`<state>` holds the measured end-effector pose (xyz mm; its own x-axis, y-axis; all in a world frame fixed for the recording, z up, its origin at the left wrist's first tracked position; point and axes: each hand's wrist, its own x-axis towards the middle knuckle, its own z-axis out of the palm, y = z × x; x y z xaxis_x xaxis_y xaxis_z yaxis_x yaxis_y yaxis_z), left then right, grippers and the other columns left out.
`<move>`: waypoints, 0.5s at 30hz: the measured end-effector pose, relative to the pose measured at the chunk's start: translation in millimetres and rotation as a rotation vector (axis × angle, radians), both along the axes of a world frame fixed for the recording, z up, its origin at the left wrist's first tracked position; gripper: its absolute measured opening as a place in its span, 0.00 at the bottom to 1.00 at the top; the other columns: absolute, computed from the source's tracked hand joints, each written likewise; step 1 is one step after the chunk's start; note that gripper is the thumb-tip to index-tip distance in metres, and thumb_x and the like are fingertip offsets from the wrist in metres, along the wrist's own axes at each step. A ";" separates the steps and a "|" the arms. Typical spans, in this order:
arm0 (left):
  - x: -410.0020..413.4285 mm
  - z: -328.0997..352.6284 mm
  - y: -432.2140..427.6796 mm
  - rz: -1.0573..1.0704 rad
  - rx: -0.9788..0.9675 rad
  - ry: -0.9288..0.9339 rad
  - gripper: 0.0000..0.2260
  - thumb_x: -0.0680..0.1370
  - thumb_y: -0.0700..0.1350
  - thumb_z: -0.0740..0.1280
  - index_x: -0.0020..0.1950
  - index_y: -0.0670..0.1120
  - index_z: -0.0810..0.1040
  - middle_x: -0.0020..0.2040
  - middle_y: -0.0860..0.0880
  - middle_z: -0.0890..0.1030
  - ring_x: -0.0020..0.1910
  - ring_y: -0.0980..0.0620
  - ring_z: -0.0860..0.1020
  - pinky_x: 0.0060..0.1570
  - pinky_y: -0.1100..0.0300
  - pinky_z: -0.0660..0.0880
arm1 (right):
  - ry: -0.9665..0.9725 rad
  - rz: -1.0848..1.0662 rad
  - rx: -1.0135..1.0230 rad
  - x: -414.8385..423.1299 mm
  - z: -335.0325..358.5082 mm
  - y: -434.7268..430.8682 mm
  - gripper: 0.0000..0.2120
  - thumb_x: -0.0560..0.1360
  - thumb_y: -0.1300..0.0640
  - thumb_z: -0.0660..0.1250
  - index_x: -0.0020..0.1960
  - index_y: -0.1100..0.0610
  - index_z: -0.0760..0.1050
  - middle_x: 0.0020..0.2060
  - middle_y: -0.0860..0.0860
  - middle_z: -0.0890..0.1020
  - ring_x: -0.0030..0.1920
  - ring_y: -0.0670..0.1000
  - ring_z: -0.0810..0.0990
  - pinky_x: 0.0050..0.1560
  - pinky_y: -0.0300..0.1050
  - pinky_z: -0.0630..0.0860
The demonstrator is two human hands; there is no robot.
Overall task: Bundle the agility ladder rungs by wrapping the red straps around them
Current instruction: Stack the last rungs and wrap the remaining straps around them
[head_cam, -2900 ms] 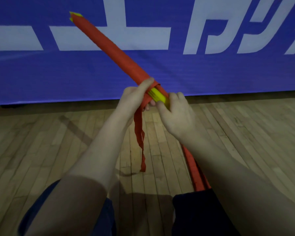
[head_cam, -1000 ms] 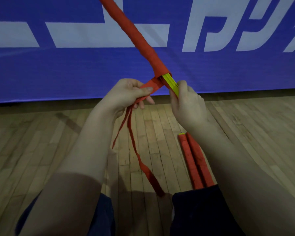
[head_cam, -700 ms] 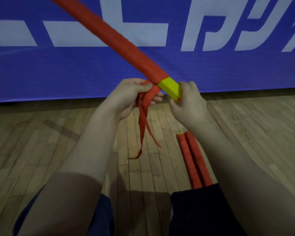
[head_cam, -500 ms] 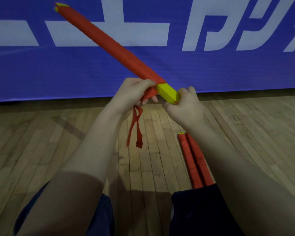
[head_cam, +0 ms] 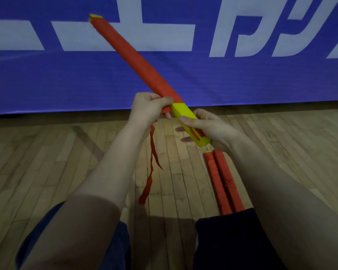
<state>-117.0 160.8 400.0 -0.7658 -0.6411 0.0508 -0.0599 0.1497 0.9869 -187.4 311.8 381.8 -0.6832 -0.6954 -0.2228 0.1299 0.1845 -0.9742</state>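
A bundle of yellow ladder rungs (head_cam: 185,115) slants from upper left down to the middle, most of its length covered by wound red strap (head_cam: 137,61). My left hand (head_cam: 148,112) is closed around the bundle at the edge of the wrapping and pinches the strap there. Loose red strap ends (head_cam: 151,162) hang below that hand toward the floor. My right hand (head_cam: 207,127) grips the bare yellow near end, thumb on top, fingers underneath.
Two other red-wrapped bundles (head_cam: 220,180) lie side by side on the wooden floor by my right knee. A blue banner with white lettering (head_cam: 242,75) runs along the back. My legs in dark shorts (head_cam: 232,240) fill the bottom.
The bundle has tipped lower and its far yellow end has come into view. My right hand has slid down the bare yellow end. The hanging strap ends have swung and now dangle longer.
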 end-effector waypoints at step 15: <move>-3.0 1.7 8.4 -0.147 0.044 -0.057 0.11 0.79 0.37 0.61 0.40 0.36 0.79 0.27 0.47 0.82 0.23 0.55 0.78 0.23 0.66 0.72 | 1.007 -0.113 0.422 15.3 3.3 -5.2 0.16 0.76 0.56 0.65 0.51 0.53 0.56 0.36 0.49 0.73 0.37 0.57 0.73 0.37 0.48 0.66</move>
